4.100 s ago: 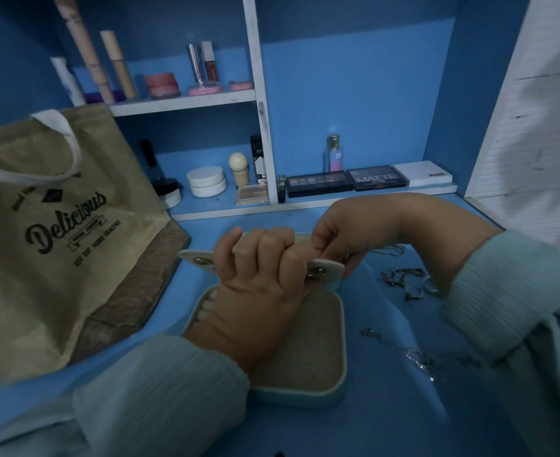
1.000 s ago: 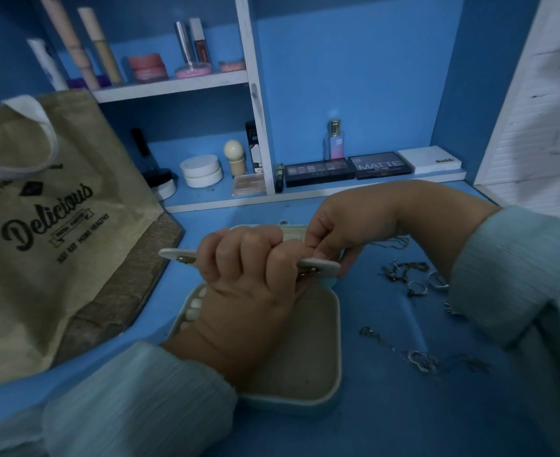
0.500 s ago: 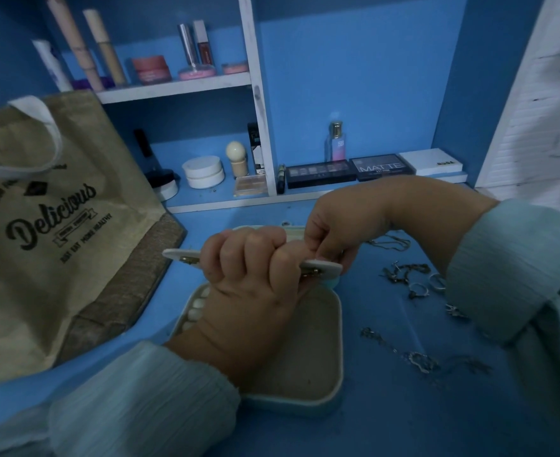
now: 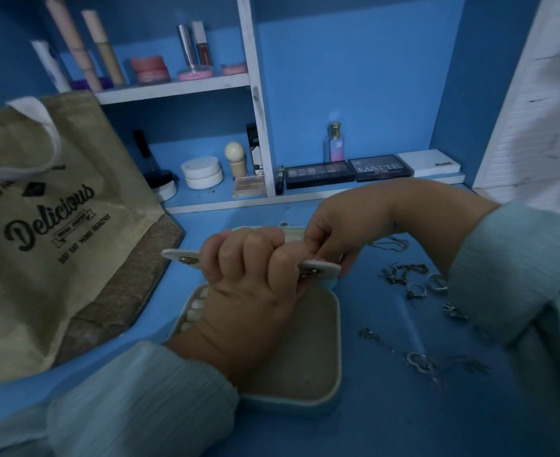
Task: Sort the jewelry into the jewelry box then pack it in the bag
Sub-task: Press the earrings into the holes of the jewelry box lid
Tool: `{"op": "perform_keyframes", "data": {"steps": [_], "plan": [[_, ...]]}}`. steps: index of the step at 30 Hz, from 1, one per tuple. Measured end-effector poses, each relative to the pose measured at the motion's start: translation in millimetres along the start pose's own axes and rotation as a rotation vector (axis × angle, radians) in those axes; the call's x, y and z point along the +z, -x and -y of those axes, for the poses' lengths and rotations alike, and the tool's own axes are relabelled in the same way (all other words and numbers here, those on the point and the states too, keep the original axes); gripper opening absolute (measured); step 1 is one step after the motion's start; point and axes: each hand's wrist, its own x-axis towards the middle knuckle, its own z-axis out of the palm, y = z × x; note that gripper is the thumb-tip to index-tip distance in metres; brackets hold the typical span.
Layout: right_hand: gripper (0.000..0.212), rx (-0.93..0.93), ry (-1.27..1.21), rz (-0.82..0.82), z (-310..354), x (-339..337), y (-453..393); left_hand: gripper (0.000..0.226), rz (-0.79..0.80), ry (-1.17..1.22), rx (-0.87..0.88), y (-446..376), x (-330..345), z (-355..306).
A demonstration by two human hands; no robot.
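Observation:
A pale blue jewelry box (image 4: 308,377) lies open on the blue desk, its beige lining showing. My left hand (image 4: 249,275) is fisted around a flat white insert panel (image 4: 324,268) with gold clasps, held level above the box. My right hand (image 4: 334,235) pinches something small at the panel's right end; the piece itself is hidden by fingers. Loose silver jewelry lies right of the box: rings (image 4: 427,285), a chain (image 4: 394,244), and a necklace with pendant (image 4: 418,361). The tan "Delicious" tote bag (image 4: 51,232) stands at the left.
Shelves behind hold cosmetics: eyeshadow palettes (image 4: 348,171), a small perfume bottle (image 4: 335,143), a white jar (image 4: 202,173) and tubes on the upper shelf (image 4: 173,87). A white slatted panel (image 4: 535,110) rises at the right.
Both hands stay on the panel above the box. Only slight shifts of the camera and fingers show; the jewelry on the desk lies where it was.

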Motion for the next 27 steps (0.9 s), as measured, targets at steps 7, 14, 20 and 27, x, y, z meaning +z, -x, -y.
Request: {"op": "perform_keyframes", "data": {"steps": [7,14,20,27], "plan": [[0.008,0.011,-0.078,0.001,-6,0,2,0.034,-0.022,-0.01,0.005,-1,1,0],[0.01,-0.005,-0.11,0.002,-9,2,1,0.031,0.002,0.049,-0.01,1,1,0],[0.013,-0.018,-0.02,-0.001,-3,2,3,0.033,-0.013,0.003,0.015,-1,0,0],[0.014,-0.038,0.001,0.004,0,3,5,0.029,-0.041,0.005,-0.007,-2,1,-2]]}}
